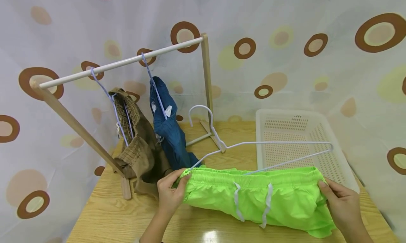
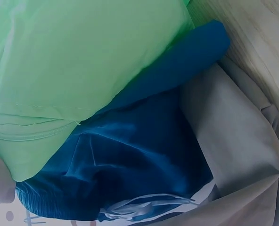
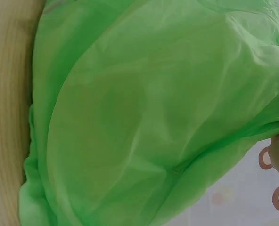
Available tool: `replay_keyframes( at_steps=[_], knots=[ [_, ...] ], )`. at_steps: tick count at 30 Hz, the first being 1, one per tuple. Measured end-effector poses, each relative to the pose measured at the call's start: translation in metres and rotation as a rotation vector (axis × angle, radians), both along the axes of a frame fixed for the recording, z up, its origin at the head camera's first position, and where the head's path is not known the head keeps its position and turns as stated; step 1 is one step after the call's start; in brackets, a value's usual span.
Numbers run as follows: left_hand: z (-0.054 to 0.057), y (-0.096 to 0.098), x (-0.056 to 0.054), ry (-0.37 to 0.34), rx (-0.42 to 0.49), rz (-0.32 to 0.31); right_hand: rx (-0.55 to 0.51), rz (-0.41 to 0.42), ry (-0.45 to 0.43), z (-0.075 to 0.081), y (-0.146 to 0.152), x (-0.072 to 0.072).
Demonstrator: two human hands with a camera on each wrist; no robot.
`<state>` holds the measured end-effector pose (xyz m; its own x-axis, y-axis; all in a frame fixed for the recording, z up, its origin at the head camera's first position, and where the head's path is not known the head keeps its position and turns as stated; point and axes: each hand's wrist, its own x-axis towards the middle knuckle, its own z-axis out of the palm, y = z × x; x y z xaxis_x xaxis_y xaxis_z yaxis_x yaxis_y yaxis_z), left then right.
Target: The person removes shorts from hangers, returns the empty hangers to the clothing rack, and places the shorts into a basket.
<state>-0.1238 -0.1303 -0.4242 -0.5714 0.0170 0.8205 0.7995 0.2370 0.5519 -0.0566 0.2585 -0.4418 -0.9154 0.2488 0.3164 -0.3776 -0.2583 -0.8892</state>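
Observation:
Bright green drawstring shorts [image 1: 253,200] are stretched sideways between the two hands. My left hand [image 1: 171,193] pinches the left end of the elastic waistband, while my right hand [image 1: 344,206] grips its right end, thumb in front. A pale lilac wire hanger [image 1: 285,142] has its left corner down in the waist opening by the left hand. Its right end sticks up above the waistband, and the hook points up and left. Two white drawstrings hang at the front. Green cloth [image 3: 144,108] fills most of the right wrist view, with a fingertip at its right edge.
Left of the shorts stands a rack [image 1: 123,62] with a white bar and wooden legs. Brown trousers [image 1: 142,155] and a blue garment [image 1: 171,130] hang there on lilac hangers. A white perforated basket [image 1: 261,130] sits behind the shorts on the wooden table [image 1: 104,214].

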Motion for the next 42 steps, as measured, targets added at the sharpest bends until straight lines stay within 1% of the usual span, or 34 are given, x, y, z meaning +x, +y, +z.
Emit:
replay_keyframes(
  at_steps=[2,3,4,6,8,9,11,13,14,16,19,21,23,26,29,31,32,33,34,35,36,37,39,40,41,42],
  knots=[
    [-0.001,0.000,0.000,0.007,0.006,-0.006,0.111,-0.053,-0.051,-0.004,-0.003,0.001],
    [0.000,0.000,0.000,0.008,0.005,-0.004,0.159,-0.066,-0.074,-0.006,-0.005,0.002],
    [0.000,-0.001,0.000,0.010,0.005,-0.005,0.201,-0.063,-0.077,-0.009,-0.007,0.003],
    [0.000,0.000,0.000,0.015,0.004,-0.010,0.360,-0.104,-0.093,-0.013,-0.013,0.004],
    [0.000,0.000,0.000,0.023,0.001,-0.020,0.490,-0.113,-0.083,-0.017,-0.019,0.006],
    [0.000,0.001,0.000,0.025,-0.001,-0.024,0.545,-0.112,-0.064,-0.019,-0.021,0.006],
    [0.000,0.002,0.000,0.032,-0.006,-0.032,0.640,-0.104,0.021,-0.023,-0.027,0.004],
    [0.000,0.004,0.000,0.038,-0.009,-0.036,0.666,-0.062,0.098,-0.027,-0.033,0.002],
    [0.001,0.004,0.000,0.041,-0.011,-0.036,0.675,-0.042,0.123,-0.029,-0.035,0.001],
    [0.001,0.006,0.000,0.050,-0.012,-0.041,0.718,-0.031,0.143,-0.032,-0.041,-0.001],
    [0.002,0.008,-0.001,0.061,-0.013,-0.048,0.799,-0.046,0.069,-0.036,-0.047,-0.001],
    [0.001,0.009,-0.002,0.067,-0.014,-0.054,0.875,-0.067,0.015,-0.038,-0.050,-0.001],
    [0.001,0.009,-0.002,0.069,-0.016,-0.056,0.947,-0.066,-0.043,-0.040,-0.050,-0.001],
    [0.000,0.010,-0.002,0.070,-0.022,-0.057,1.053,-0.015,-0.097,-0.042,-0.047,-0.001],
    [0.001,0.009,-0.002,0.066,-0.030,-0.050,1.186,0.109,-0.157,-0.037,-0.044,-0.004],
    [0.001,0.008,-0.002,0.062,-0.037,-0.042,1.275,0.221,-0.185,-0.028,-0.042,-0.008],
    [0.002,0.008,-0.003,0.060,-0.040,-0.040,1.308,0.278,-0.183,-0.023,-0.041,-0.010],
    [0.002,0.008,-0.003,0.059,-0.043,-0.041,1.328,0.322,-0.185,-0.016,-0.039,-0.010],
    [0.003,0.008,-0.003,0.057,-0.047,-0.042,1.341,0.337,-0.164,-0.008,-0.037,-0.011],
    [0.003,0.008,-0.003,0.056,-0.051,-0.049,1.331,0.326,-0.135,-0.001,-0.035,-0.011],
    [0.004,0.008,-0.003,0.055,-0.055,-0.055,1.302,0.283,-0.082,0.007,-0.032,-0.010],
    [0.004,0.008,-0.004,0.057,-0.061,-0.063,1.249,0.212,-0.037,0.015,-0.028,-0.009],
    [0.006,0.008,-0.005,0.060,-0.072,-0.084,1.105,-0.007,0.058,0.030,-0.019,-0.007],
    [0.007,0.008,-0.006,0.060,-0.078,-0.091,1.009,-0.138,0.078,0.037,-0.014,-0.007],
    [0.007,0.008,-0.007,0.062,-0.084,-0.098,0.898,-0.267,0.116,0.043,-0.010,-0.007],
    [0.008,0.008,-0.007,0.066,-0.090,-0.101,0.789,-0.378,0.140,0.048,-0.006,-0.007]
  ],
)
